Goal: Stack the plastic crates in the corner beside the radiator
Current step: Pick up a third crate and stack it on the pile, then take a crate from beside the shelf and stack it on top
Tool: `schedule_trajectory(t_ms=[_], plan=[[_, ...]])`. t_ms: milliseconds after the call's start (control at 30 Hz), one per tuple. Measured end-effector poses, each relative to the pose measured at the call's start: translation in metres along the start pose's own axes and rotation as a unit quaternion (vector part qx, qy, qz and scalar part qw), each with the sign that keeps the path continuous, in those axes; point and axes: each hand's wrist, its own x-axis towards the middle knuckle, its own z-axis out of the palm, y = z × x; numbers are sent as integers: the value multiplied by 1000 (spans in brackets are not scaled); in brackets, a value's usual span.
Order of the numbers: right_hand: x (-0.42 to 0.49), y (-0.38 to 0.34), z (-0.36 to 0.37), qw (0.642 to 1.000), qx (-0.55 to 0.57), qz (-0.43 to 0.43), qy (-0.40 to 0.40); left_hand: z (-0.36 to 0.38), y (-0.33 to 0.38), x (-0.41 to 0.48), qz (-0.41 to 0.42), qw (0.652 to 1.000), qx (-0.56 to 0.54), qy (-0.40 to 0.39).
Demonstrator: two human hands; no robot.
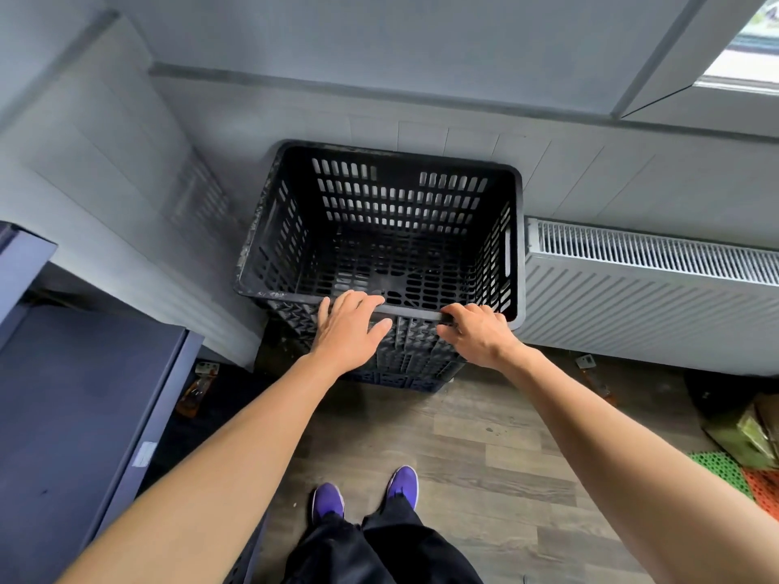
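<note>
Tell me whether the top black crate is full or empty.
Empty: the crate shows only its bare slotted floor and walls through its open top.

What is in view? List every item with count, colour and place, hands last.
black crate: one, black, top of the stack in the corner, left of the radiator.
lower crate: at least one, dark blue, beneath it.
radiator: one, white, along the wall, right.
cabinet: one, dark blue, left.
green mat: one, green, floor, lower right.
orange mat: one, orange, beside the green one.
shoes: two, purple, bottom centre.
left hand: rests on the black crate's near rim.
right hand: grips that rim.
</note>
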Motion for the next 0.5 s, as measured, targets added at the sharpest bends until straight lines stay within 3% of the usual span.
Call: schedule_trajectory(t_ms=[167, 300, 500], plan=[[-14, -28, 7, 996, -6, -55, 73, 6, -6, -33, -5, 997, -25, 75], [-24, -63, 19, 984, -30, -128, 118, 7, -34, -70, -26, 998, -27, 56], [-49, -134, 52, 981, -43, -180, 49, -2, -91, -153, -89, 991, -54, 82]])
